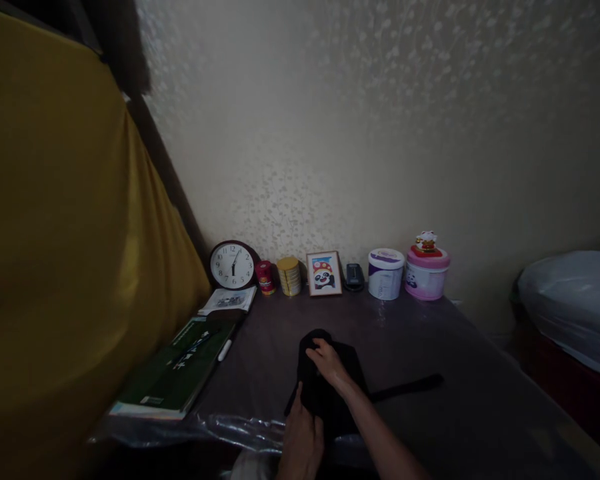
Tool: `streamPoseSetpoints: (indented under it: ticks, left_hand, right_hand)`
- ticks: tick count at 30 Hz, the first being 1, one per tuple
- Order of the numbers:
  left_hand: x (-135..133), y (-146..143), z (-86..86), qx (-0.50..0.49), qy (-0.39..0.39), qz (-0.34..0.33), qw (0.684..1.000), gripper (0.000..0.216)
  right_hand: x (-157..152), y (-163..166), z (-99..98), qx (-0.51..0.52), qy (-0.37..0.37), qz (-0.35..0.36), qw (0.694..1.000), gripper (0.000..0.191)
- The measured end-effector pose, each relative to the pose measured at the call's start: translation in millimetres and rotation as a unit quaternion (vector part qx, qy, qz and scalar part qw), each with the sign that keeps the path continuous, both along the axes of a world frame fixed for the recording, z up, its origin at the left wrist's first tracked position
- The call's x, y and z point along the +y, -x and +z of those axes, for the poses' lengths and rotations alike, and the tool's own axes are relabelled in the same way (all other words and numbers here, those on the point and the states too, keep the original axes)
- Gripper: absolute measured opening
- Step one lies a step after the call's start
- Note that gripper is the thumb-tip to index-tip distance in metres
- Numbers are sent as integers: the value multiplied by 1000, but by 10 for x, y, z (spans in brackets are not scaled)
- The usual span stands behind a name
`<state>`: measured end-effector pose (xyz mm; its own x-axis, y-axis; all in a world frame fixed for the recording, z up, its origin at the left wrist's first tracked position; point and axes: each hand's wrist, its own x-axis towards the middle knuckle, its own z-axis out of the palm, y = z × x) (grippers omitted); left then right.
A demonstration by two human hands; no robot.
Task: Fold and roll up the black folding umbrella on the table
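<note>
A black fabric item (347,363), perhaps a small bag with a strap (410,388) trailing right, lies on the dark table (420,333) in front of me. My right hand (329,363) rests on top of it with the fingers curled down onto the cloth. My left hand (301,437) presses against its near left edge, fingers held together on the fabric. The room is dim, so details of the item are hard to make out.
Along the wall stand a round clock (233,265), a red tin (265,277), a gold tin (289,275), a framed panda picture (324,273), a white tub (385,273) and a pink tub (427,273). Books (177,373) lie left beside a yellow curtain (70,253).
</note>
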<state>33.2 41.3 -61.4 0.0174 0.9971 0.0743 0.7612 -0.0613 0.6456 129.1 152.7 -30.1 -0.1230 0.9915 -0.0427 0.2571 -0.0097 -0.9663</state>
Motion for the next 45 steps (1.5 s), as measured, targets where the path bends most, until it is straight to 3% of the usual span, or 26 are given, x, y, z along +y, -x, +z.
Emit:
streamPoseSetpoints:
  ticks: [5, 10, 12, 15, 19, 23, 25, 28, 34, 37, 40, 45]
  left_hand:
    - [-175, 6, -37, -36, 16, 49, 998, 54]
    - [-352, -45, -96, -153, -55, 121, 979, 64]
    - [-371, -61, -62, -114, -55, 102, 987, 67]
    - [-354, -84, 22, 44, -8, 70, 997, 69]
    - [-307, -121, 64, 194, 43, 63, 978, 70]
    - [-282, -136, -34, 228, 54, 73, 969, 68]
    - [-276, -133, -104, 223, 45, 75, 971, 68]
    - [-273, -124, -182, 186, 10, 80, 979, 68]
    - [-278, -110, -221, 126, -8, 92, 988, 65]
    - [-277, -104, -246, 100, -10, 92, 991, 62]
    - [-280, -107, -278, 86, -14, 102, 991, 61]
    - [-307, -113, -309, 77, -11, 97, 992, 60]
  right_hand:
    - [-18, 40, -24, -9, 21, 43, 999, 44]
    - [-36, 32, -26, -37, 1, 56, 998, 40]
    - [-38, 37, -15, -50, -12, 57, 997, 40]
    - [-44, 46, 18, -64, -30, 60, 996, 38]
    - [-129, -6, 68, -64, -67, 66, 994, 33]
    - [-308, -158, 38, -97, -242, 15, 965, 23]
    - [-358, -231, -22, -131, -308, -8, 942, 24]
    - [-281, -285, -129, -160, -335, -2, 928, 26]
    - [249, -249, -225, -207, -327, 32, 921, 32]
    - [360, -224, -188, -254, -312, 9, 915, 33]
    - [249, -199, -139, -276, -332, -9, 902, 36]
    - [-100, -143, -110, -271, -328, 46, 904, 32]
